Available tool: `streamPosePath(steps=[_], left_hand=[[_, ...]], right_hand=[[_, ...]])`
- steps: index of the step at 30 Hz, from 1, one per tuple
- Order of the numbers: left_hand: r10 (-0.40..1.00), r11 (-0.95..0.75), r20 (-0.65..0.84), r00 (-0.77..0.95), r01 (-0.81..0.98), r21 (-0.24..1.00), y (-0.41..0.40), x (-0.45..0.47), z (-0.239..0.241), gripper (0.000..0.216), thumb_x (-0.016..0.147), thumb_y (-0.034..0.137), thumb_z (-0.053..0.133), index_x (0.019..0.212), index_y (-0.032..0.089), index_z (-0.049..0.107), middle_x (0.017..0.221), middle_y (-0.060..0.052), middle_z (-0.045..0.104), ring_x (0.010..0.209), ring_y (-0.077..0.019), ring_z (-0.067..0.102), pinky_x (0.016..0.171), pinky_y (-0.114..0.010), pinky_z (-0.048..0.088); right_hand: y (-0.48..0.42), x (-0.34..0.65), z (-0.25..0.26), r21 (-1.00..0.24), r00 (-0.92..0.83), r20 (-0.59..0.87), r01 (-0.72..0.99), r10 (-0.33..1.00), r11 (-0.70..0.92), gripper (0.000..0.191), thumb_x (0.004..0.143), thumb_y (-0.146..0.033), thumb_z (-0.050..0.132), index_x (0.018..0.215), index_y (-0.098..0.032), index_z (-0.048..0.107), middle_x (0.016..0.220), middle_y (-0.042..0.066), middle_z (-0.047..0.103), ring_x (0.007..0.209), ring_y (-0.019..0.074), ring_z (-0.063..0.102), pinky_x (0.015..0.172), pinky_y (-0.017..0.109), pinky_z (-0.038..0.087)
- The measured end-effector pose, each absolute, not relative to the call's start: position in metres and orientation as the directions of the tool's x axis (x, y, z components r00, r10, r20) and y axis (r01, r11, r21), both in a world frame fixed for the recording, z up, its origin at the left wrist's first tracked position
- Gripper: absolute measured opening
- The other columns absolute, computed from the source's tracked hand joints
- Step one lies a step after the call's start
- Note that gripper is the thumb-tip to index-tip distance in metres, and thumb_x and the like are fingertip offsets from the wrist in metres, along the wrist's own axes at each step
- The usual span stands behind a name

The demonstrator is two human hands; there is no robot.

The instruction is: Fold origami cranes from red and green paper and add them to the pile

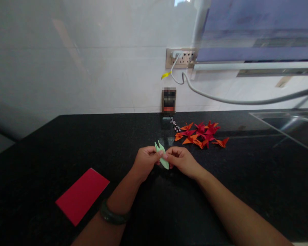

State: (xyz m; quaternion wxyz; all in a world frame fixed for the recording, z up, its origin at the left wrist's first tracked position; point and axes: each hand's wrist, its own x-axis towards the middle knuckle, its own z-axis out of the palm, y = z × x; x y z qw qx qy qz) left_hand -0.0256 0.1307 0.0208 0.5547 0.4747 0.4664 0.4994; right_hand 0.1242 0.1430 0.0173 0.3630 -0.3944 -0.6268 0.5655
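- Far to the left, on the black counter (97,136), a red paper rectangle (82,196) lies flat, its long axis running from near left to far right, well apart from my hands.
- On my left wrist sits a dark green bangle (114,214).
- My left hand (145,162) is pinching the left side of the folded green paper, thumb on top and fingers curled in.
- The green paper (164,161) is between my two hands, near the middle of the counter. Its long axis runs from far left to near right, steeper than it is slanted. Two thin points stick up side by side at the far end, a narrow gap between them; the near end tapers to a single tip, leaning right.
- Straight beyond it, a blurred upright block (169,100) stands at the wall, with a beaded strap (174,124) trailing toward me and to the right.
- My right hand (183,160) grips the paper's right side between thumb and fingers, its thumb tip close to the left one.
- Farther off to the right, red and orange folded birds (200,133) lie bunched together, their points facing many ways; one orange bird (222,142) lies at the cluster's right edge.
- At the far right is the sink (274,123).
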Motion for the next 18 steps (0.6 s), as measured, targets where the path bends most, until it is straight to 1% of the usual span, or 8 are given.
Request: streamPosePath(steps=[4, 7, 10, 13, 15, 16, 18], left_hand=[[0.996, 0.048, -0.038, 0.08, -0.129, 0.99, 0.1299, -0.0237, 0.0214, 0.02, 0.061, 0.03, 0.069, 0.065, 0.012, 0.065, 0.055, -0.001, 0.059, 0.047, -0.008, 0.048, 0.046, -0.02, 0.037], [0.995, 0.06, -0.049, 0.086, -0.136, 0.989, 0.1295, -0.0224, 0.0209, 0.023, 0.063, 0.034, 0.067, 0.06, 0.012, 0.062, 0.049, 0.001, 0.055, 0.042, -0.0067, 0.044, 0.043, -0.019, 0.035], [0.996, 0.048, -0.041, 0.076, -0.087, 0.995, 0.1287, -0.0217, 0.0213, 0.025, 0.064, 0.035, 0.065, 0.055, 0.013, 0.059, 0.045, 0.002, 0.052, 0.041, -0.007, 0.043, 0.043, -0.019, 0.033], [0.997, 0.009, -0.012, 0.083, 0.046, 0.999, 0.1285, -0.022, 0.0206, 0.022, 0.065, 0.034, 0.063, 0.058, 0.014, 0.06, 0.048, 0.002, 0.053, 0.043, -0.0082, 0.043, 0.044, -0.02, 0.033], [0.992, -0.06, 0.039, 0.119, 0.176, 0.982, 0.1287, -0.0224, 0.0195, 0.022, 0.068, 0.035, 0.06, 0.061, 0.014, 0.061, 0.051, 0.002, 0.053, 0.046, -0.0091, 0.043, 0.045, -0.021, 0.033], [0.987, -0.106, 0.073, 0.143, 0.238, 0.965, 0.1289, -0.0226, 0.0189, 0.023, 0.07, 0.035, 0.058, 0.061, 0.014, 0.061, 0.053, 0.001, 0.053, 0.049, -0.0097, 0.044, 0.047, -0.021, 0.033], [0.972, -0.192, 0.134, 0.191, 0.329, 0.924, 0.1292, -0.0228, 0.0182, 0.026, 0.074, 0.035, 0.054, 0.06, 0.014, 0.061, 0.056, 0.0, 0.053, 0.053, -0.0108, 0.046, 0.05, -0.022, 0.035]], right_hand=[[0.1442, 0.1252, 0.0149, -0.99, -0.391, 0.026, 0.115, 0.92, 0.077, 0.029, 0.068, -0.041, 0.062, 0.061, -0.014, 0.056, 0.049, -0.004, 0.05, 0.043, 0.0057, 0.041, 0.043, 0.019, 0.031], [0.1433, 0.1263, 0.0159, -0.985, -0.369, 0.057, 0.131, 0.928, 0.113, 0.026, 0.068, -0.036, 0.062, 0.058, -0.013, 0.056, 0.048, -0.004, 0.049, 0.043, 0.0051, 0.039, 0.043, 0.019, 0.029], [0.1434, 0.1278, 0.0169, -0.982, -0.394, 0.045, 0.152, 0.918, 0.113, 0.024, 0.067, -0.032, 0.064, 0.057, -0.013, 0.055, 0.048, -0.005, 0.048, 0.043, 0.0043, 0.038, 0.042, 0.019, 0.029], [0.1456, 0.1296, 0.0185, -0.993, -0.376, 0.023, 0.096, 0.926, 0.064, 0.022, 0.065, -0.033, 0.066, 0.067, -0.013, 0.056, 0.055, -0.004, 0.051, 0.045, 0.005, 0.042, 0.042, 0.018, 0.034], [0.1472, 0.1303, 0.0198, -0.999, -0.348, 0.027, 0.022, 0.937, 0.037, 0.026, 0.063, -0.033, 0.067, 0.077, -0.015, 0.056, 0.061, -0.004, 0.053, 0.049, 0.0059, 0.045, 0.042, 0.018, 0.037], [0.1477, 0.1305, 0.0202, -1.0, -0.348, 0.025, -0.004, 0.937, 0.025, 0.028, 0.062, -0.033, 0.068, 0.079, -0.015, 0.056, 0.062, -0.004, 0.053, 0.05, 0.0062, 0.046, 0.042, 0.018, 0.038], [0.148, 0.1301, 0.0199, -1.0, -0.369, 0.007, -0.021, 0.929, -0.001, 0.028, 0.06, -0.033, 0.07, 0.076, -0.015, 0.057, 0.062, -0.004, 0.054, 0.049, 0.006, 0.047, 0.042, 0.017, 0.039]])
